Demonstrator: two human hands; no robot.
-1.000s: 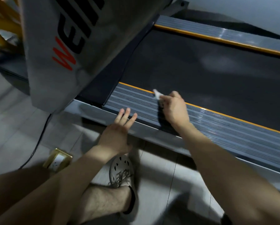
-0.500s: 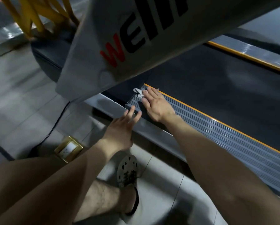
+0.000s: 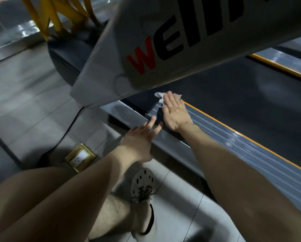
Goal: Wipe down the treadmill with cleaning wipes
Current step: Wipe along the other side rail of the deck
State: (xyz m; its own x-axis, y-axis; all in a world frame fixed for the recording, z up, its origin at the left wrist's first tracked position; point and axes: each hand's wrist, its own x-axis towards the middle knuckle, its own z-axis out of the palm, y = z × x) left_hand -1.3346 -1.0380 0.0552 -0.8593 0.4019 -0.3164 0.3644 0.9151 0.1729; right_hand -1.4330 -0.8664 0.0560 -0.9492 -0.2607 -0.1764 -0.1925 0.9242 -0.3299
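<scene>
Grey tiled floor (image 3: 32, 105) at lower left, treadmill (image 3: 242, 105) across the right; at centre, white wipe (image 3: 161, 96) pinned at the far end of the ribbed side rail (image 3: 233, 145) under right hand (image 3: 175, 112), fingers (image 3: 170, 100) straight and together, probably for even pressure, left hand (image 3: 141, 138) splay-fingered on the silver edge (image 3: 174, 149), seemingly bracing.

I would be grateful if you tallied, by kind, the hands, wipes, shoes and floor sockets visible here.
Hands: 2, the left hand and the right hand
Wipes: 1, the white wipe under the right hand's fingers
Shoes: 1, the shoe on the floor tiles
Floor sockets: 1, the brass floor socket
Total: 5
</scene>
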